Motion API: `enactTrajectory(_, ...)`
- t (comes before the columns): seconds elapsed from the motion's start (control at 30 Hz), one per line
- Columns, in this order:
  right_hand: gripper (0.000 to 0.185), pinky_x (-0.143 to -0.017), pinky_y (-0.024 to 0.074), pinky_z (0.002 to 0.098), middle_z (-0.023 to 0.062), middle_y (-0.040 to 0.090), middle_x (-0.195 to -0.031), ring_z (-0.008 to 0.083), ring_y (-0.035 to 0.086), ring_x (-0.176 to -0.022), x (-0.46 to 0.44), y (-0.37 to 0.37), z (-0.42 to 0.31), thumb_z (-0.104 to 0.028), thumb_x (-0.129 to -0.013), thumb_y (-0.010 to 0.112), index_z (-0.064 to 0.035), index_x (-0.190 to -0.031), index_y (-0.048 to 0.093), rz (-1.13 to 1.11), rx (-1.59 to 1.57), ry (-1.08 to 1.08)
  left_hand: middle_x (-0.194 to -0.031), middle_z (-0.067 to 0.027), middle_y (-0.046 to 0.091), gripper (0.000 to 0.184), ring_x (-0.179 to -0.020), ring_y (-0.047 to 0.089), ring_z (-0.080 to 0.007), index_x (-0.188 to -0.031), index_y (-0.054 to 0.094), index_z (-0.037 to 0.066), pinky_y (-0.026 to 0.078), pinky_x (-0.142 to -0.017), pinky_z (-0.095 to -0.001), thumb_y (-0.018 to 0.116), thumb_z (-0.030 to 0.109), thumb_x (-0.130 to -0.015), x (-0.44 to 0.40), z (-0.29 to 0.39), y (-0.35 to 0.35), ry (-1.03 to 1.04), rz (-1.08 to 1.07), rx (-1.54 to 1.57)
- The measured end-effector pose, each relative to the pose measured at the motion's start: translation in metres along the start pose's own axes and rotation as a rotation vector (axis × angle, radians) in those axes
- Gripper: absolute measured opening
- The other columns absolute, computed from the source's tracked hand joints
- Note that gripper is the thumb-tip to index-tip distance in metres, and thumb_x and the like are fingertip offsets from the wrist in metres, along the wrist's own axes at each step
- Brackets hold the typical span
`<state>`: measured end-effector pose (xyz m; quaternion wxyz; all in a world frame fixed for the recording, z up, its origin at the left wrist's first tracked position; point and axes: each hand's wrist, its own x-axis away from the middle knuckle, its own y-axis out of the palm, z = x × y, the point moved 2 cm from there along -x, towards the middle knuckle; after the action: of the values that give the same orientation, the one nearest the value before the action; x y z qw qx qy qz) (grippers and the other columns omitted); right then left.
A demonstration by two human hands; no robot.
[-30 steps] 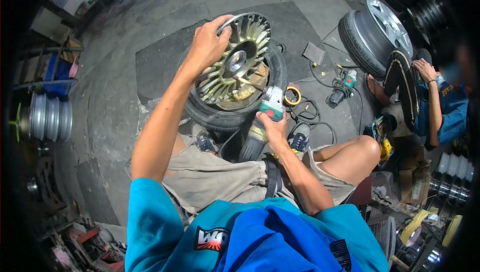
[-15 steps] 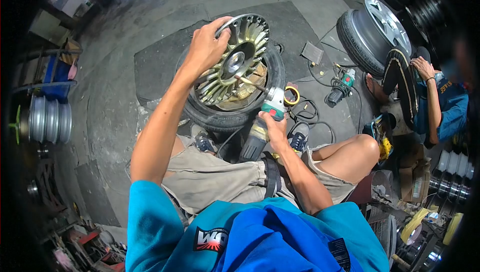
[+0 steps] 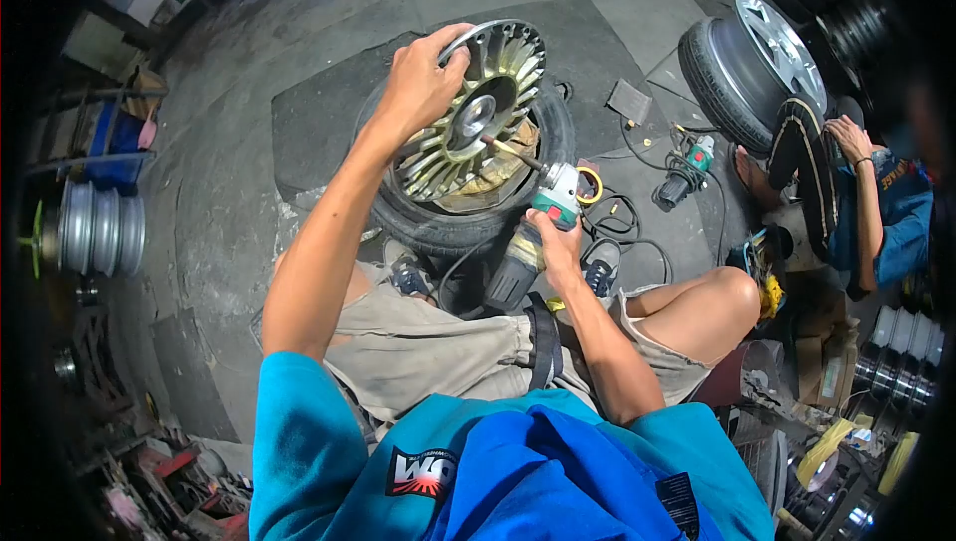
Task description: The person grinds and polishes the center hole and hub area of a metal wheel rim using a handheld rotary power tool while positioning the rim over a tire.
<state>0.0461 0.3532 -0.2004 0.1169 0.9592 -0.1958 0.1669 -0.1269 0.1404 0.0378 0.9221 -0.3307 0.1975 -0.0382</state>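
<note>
My left hand (image 3: pixel 426 81) grips the upper left rim of a spoked wheel face (image 3: pixel 513 68), which is tilted up over a tire (image 3: pixel 438 234) lying on the floor. My right hand (image 3: pixel 558 246) is wrapped round a green and grey power grinder (image 3: pixel 521 260). From the grinder's head a long thin shaft (image 3: pixel 516 151) reaches to the spokes near the wheel's hub. Inside the tire, brown paper-like material (image 3: pixel 523 138) shows under the wheel. A yellow tape roll (image 3: pixel 589 185) lies just right of the grinder head.
Another green grinder (image 3: pixel 684 174) and black cords lie on the floor at right. Beyond stands a tire with a silver wheel (image 3: pixel 777 43), beside a seated person (image 3: pixel 876 207). Stacked silver rims (image 3: pixel 100 230) are at left. A flat grey pad (image 3: pixel 629 102) lies behind the cords.
My right hand and the grinder have shifted slightly right and up. The shaft's tip sits higher, nearer the hub. The wheel, still in my left hand, has tilted slightly.
</note>
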Motion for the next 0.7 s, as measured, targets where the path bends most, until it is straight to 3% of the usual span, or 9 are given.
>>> enactTrajectory(0.03,0.041,-0.073,0.0596,0.0372,0.0073,0.069,-0.095,0.0195,0.07,-0.08,0.0,-0.003,-0.001,-0.015,-0.084,0.082,-0.0043,-0.116,0.059,0.004,0.0,-0.003,-0.102,-0.0164,0.078,0.037,-0.092,0.075,-0.0236,-0.134,0.068,0.005,0.056,-0.087,-0.0378,0.059,0.02,-0.101,0.0,0.003,-0.001,-0.01,-0.005,0.002)
enactTrajectory(0.1,0.064,-0.091,0.0525,0.0346,0.0093,0.067,-0.112,0.0192,0.064,-0.099,0.004,-0.006,0.003,-0.024,-0.079,0.088,-0.0013,-0.128,0.054,-0.101,0.033,0.144,-0.102,-0.0162,0.078,0.037,-0.093,0.075,-0.0237,-0.134,0.068,0.005,0.056,-0.088,-0.038,0.059,0.02,-0.101,-0.001,0.007,-0.002,-0.042,-0.025,0.005)
enactTrajectory(0.13,0.053,-0.085,0.0566,0.036,0.0103,0.069,-0.106,0.0209,0.069,-0.093,0.005,-0.005,0.013,-0.022,-0.082,0.085,-0.0018,-0.123,0.058,-0.133,0.012,0.089,-0.102,-0.0161,0.078,0.036,-0.094,0.076,-0.0239,-0.133,0.068,0.005,0.056,-0.088,-0.0382,0.059,0.02,-0.101,-0.001,0.008,-0.002,-0.081,-0.046,0.004)
enactTrajectory(0.17,0.053,-0.085,0.0566,0.036,0.0103,0.069,-0.106,0.0209,0.069,-0.093,0.015,0.0,0.002,-0.022,-0.082,0.085,-0.0018,-0.123,0.058,-0.133,0.012,0.09,-0.102,-0.0161,0.078,0.036,-0.094,0.076,-0.0239,-0.133,0.068,0.005,0.056,-0.088,-0.0382,0.059,0.02,-0.101,-0.002,0.005,-0.002,-0.082,-0.046,0.004)
enactTrajectory(0.23,0.038,-0.077,0.0612,0.0383,0.0113,0.071,-0.097,0.0233,0.073,-0.083,0.036,0.008,-0.014,-0.017,-0.086,0.08,-0.002,-0.116,0.062,-0.295,-0.243,0.36,-0.101,-0.0152,0.078,0.036,-0.093,0.075,-0.0229,-0.133,0.069,0.006,0.056,-0.088,-0.038,0.06,0.02,-0.101,-0.001,0.001,-0.001,-0.058,-0.032,0.026)
enactTrajectory(0.27,0.029,-0.069,0.0635,0.0401,0.0123,0.072,-0.091,0.0251,0.074,-0.076,0.036,0.008,-0.009,-0.014,-0.088,0.077,-0.0023,-0.112,0.064,-0.286,-0.267,0.339,-0.101,-0.0152,0.078,0.036,-0.093,0.075,-0.0229,-0.133,0.069,0.006,0.056,-0.088,-0.038,0.06,0.02,-0.101,0.0,0.0,0.0,-0.06,-0.035,0.026)
enactTrajectory(0.5,0.034,-0.069,0.0632,0.0401,0.0129,0.073,-0.094,0.0246,0.075,-0.078,0.029,0.004,-0.011,-0.017,-0.087,0.079,-0.0014,-0.113,0.063,-0.194,-0.238,0.318,-0.101,-0.0153,0.078,0.035,-0.094,0.074,-0.0227,-0.133,0.069,0.006,0.055,-0.088,-0.0373,0.06,0.019,-0.101,0.001,0.002,-0.002,-0.086,-0.022,0.039)
enactTrajectory(0.7,0.039,-0.071,0.0628,0.0397,0.0112,0.072,-0.096,0.024,0.074,-0.078,0.035,0.011,-0.026,-0.016,-0.086,0.081,-0.0016,-0.117,0.062,-0.265,-0.176,0.295,-0.105,-0.0163,0.078,0.036,-0.094,0.074,-0.0228,-0.133,0.068,0.005,0.055,-0.089,-0.0367,0.059,0.019,-0.101,0.0,0.003,0.0,-0.04,-0.019,0.03)
